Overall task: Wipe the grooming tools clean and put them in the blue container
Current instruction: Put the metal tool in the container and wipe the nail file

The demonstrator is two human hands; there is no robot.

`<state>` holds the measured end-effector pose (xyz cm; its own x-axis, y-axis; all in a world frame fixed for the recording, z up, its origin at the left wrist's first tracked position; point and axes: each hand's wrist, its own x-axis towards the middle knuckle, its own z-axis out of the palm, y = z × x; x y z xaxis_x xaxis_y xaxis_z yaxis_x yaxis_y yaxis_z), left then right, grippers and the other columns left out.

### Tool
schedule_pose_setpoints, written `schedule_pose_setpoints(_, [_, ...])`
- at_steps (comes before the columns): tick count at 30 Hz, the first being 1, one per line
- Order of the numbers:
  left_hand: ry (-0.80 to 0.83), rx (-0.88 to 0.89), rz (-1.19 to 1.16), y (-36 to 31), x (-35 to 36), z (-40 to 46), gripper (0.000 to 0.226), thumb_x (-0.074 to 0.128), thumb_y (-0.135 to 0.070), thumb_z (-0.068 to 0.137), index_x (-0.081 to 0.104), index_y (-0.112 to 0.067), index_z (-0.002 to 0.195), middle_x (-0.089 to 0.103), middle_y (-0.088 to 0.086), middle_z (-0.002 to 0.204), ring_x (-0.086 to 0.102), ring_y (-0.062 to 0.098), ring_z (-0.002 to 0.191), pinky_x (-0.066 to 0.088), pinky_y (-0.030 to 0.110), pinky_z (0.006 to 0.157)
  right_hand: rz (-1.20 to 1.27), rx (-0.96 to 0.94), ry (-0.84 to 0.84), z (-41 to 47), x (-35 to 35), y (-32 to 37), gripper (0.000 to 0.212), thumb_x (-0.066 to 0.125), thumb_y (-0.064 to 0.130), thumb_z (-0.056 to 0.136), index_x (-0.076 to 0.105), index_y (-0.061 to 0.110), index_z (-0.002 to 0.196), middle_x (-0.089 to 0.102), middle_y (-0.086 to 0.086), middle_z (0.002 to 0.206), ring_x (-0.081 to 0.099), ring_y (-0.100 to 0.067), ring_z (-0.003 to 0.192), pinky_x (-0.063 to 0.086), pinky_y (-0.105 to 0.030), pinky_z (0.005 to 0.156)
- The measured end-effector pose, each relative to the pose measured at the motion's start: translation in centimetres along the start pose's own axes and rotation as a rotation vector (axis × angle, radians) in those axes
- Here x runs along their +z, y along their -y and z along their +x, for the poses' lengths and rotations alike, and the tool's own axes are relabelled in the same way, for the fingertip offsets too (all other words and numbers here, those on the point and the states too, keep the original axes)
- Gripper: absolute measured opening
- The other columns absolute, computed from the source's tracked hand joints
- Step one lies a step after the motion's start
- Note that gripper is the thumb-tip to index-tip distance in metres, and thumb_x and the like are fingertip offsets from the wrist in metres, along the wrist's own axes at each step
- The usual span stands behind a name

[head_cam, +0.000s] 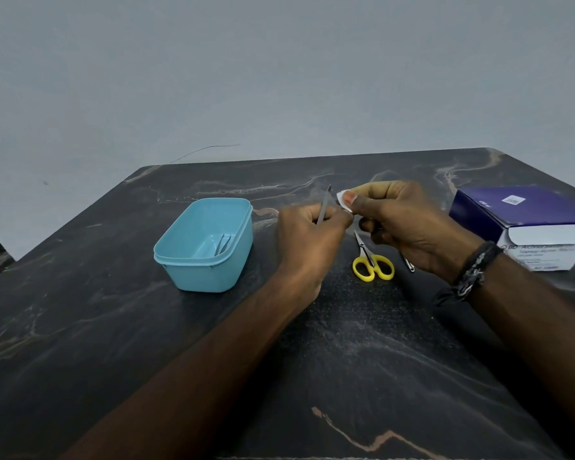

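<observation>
My left hand point(307, 234) grips a thin metal nail file point(324, 204) that points up and away. Just right of it, my right hand point(409, 224) pinches a small white wipe point(342, 198) close to the file's upper part. The blue container point(180, 260) stands to the left, open, with metal tweezers point(222, 244) lying inside. Small scissors with yellow handles point(372, 264) lie on the table below my hands. The tip of another metal tool point(409, 265) shows under my right hand; the rest of it is hidden.
A purple and white box of alcohol swabs point(525, 224) sits at the right edge of the dark marbled table point(113, 327). A grey wall rises behind the table's far edge. A dark bracelet point(475, 270) is on my right wrist.
</observation>
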<state>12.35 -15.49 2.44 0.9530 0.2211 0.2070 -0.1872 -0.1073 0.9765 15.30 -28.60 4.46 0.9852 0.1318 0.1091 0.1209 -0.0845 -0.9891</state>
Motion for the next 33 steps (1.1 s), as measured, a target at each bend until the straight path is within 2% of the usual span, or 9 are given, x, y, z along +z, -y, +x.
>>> schedule_pose_setpoints(2, [0.031, -0.017, 0.001, -0.2, 0.0, 0.0, 0.025, 0.071, -0.021, 0.084, 0.067, -0.007, 0.064, 0.040, -0.007, 0.043, 0.029, 0.008, 0.038, 0.026, 0.022, 0.041, 0.048, 0.023, -0.011, 0.1, -0.1, 0.2, 0.018, 0.067, 0.020, 0.090, 0.073, 0.004, 0.096, 0.066, 0.000, 0.071, 0.044, -0.007, 0.050, 0.030, -0.016, 0.037])
schedule_pose_setpoints(6, [0.096, -0.101, -0.080, -0.8, -0.1, 0.1, 0.027, 0.061, -0.026, 0.091, 0.069, -0.001, 0.089, 0.045, -0.003, 0.048, 0.032, 0.006, 0.039, 0.026, 0.018, 0.037, 0.139, 0.071, -0.037, 0.2, -0.3, 0.5, 0.019, 0.063, 0.020, 0.094, 0.072, 0.005, 0.101, 0.066, -0.004, 0.085, 0.044, -0.005, 0.050, 0.028, -0.016, 0.038])
schedule_pose_setpoints(9, [0.168, -0.150, -0.148, -1.2, -0.1, 0.0, 0.017, 0.047, -0.016, 0.096, 0.064, -0.011, 0.093, 0.050, -0.001, 0.047, 0.032, 0.004, 0.033, 0.024, 0.015, 0.035, 0.193, 0.096, -0.033, 0.2, -0.3, 0.4, 0.023, 0.061, 0.021, 0.095, 0.071, 0.004, 0.106, 0.064, 0.002, 0.076, 0.044, -0.005, 0.050, 0.027, -0.015, 0.038])
schedule_pose_setpoints(12, [0.201, -0.144, -0.153, -1.3, 0.0, 0.0, 0.014, 0.043, -0.015, 0.100, 0.057, -0.012, 0.096, 0.055, 0.002, 0.051, 0.035, 0.005, 0.034, 0.026, 0.016, 0.035, 0.240, 0.120, -0.007, 0.2, -0.3, 0.4, 0.022, 0.060, 0.022, 0.095, 0.071, 0.006, 0.106, 0.063, 0.009, 0.060, 0.043, -0.004, 0.049, 0.027, -0.016, 0.038])
schedule_pose_setpoints(14, [0.221, -0.102, -0.137, -1.2, -0.1, 0.0, 0.013, 0.047, -0.017, 0.101, 0.059, -0.013, 0.097, 0.059, 0.002, 0.057, 0.038, 0.006, 0.039, 0.028, 0.017, 0.035, 0.258, 0.128, 0.004, 0.2, -0.3, 0.5, 0.021, 0.059, 0.022, 0.095, 0.070, 0.008, 0.106, 0.060, 0.009, 0.059, 0.042, -0.005, 0.049, 0.026, -0.016, 0.038])
schedule_pose_setpoints(17, [0.215, -0.049, -0.096, -0.9, -0.1, -0.2, 0.015, 0.051, -0.019, 0.100, 0.065, -0.016, 0.095, 0.062, 0.000, 0.063, 0.042, 0.005, 0.043, 0.030, 0.017, 0.036, 0.286, 0.132, 0.003, 0.3, -0.4, 0.5, 0.018, 0.060, 0.022, 0.094, 0.069, 0.010, 0.104, 0.056, 0.002, 0.069, 0.041, -0.005, 0.050, 0.025, -0.016, 0.039])
schedule_pose_setpoints(24, [0.200, -0.070, -0.115, -0.6, 0.2, -0.4, 0.017, 0.052, -0.019, 0.100, 0.067, -0.014, 0.096, 0.056, -0.001, 0.057, 0.039, 0.007, 0.041, 0.027, 0.016, 0.036, 0.288, 0.134, -0.009, 0.3, -0.1, 0.4, 0.023, 0.060, 0.021, 0.094, 0.067, 0.007, 0.111, 0.052, -0.002, 0.073, 0.040, -0.005, 0.050, 0.023, -0.016, 0.039])
schedule_pose_setpoints(28, [0.211, -0.074, -0.150, -0.7, 0.2, -0.6, 0.019, 0.051, -0.017, 0.101, 0.067, -0.009, 0.094, 0.055, 0.001, 0.056, 0.038, 0.007, 0.040, 0.026, 0.015, 0.036, 0.282, 0.127, -0.027, 0.2, 0.2, 0.3, 0.024, 0.059, 0.021, 0.095, 0.066, 0.005, 0.111, 0.053, -0.001, 0.068, 0.039, -0.005, 0.049, 0.023, -0.017, 0.039])
schedule_pose_setpoints(33, [0.204, -0.094, -0.158, -0.7, 0.3, -0.6, 0.022, 0.051, -0.019, 0.101, 0.067, -0.011, 0.089, 0.056, 0.000, 0.056, 0.038, 0.006, 0.040, 0.027, 0.015, 0.036, 0.283, 0.126, -0.076, 0.2, 0.3, 0.3, 0.019, 0.058, 0.021, 0.096, 0.065, 0.007, 0.107, 0.055, 0.005, 0.058, 0.040, -0.004, 0.046, 0.024, -0.016, 0.038])
